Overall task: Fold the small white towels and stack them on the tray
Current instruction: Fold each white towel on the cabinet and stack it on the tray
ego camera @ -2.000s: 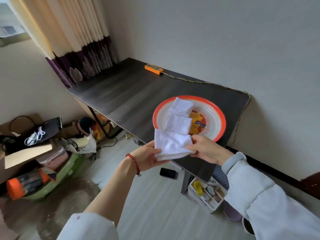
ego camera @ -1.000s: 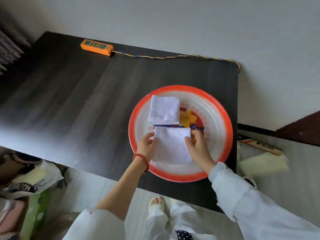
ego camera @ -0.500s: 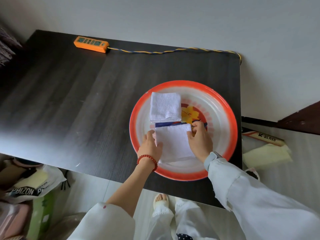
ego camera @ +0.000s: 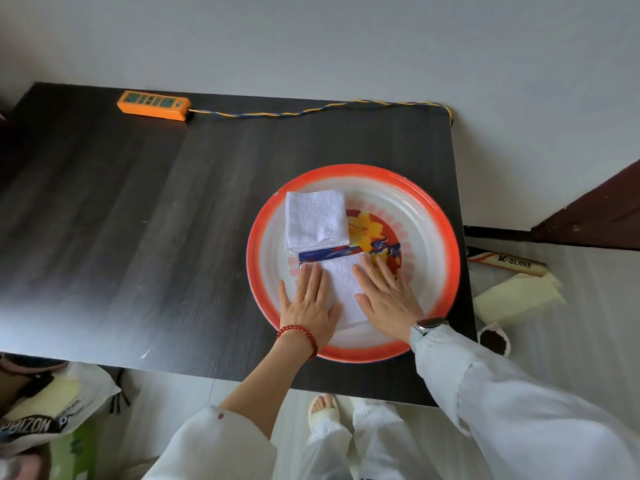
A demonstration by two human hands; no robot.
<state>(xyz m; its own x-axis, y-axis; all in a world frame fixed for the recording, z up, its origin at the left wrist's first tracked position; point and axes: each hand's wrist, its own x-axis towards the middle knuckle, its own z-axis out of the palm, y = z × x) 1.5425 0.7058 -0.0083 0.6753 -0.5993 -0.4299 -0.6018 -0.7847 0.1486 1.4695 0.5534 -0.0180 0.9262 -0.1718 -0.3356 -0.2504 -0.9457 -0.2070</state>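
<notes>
Both hands (ego camera: 346,299) now flat (fingers (ego camera: 372,271) uncurled) on towel (ego camera: 343,282).

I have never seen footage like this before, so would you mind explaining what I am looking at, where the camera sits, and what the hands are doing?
There is no machine here: a person wears one camera on the head, and it looks forward and down at their own two hands. On a dark table stands a round tray with an orange rim. Two folded white towels lie on it: the far towel lies untouched, and the near towel lies under both hands. The left hand and the right hand press flat on it with straight fingers; nothing is gripped. At the table's far edge lies an orange power strip with a twisted cord.
</notes>
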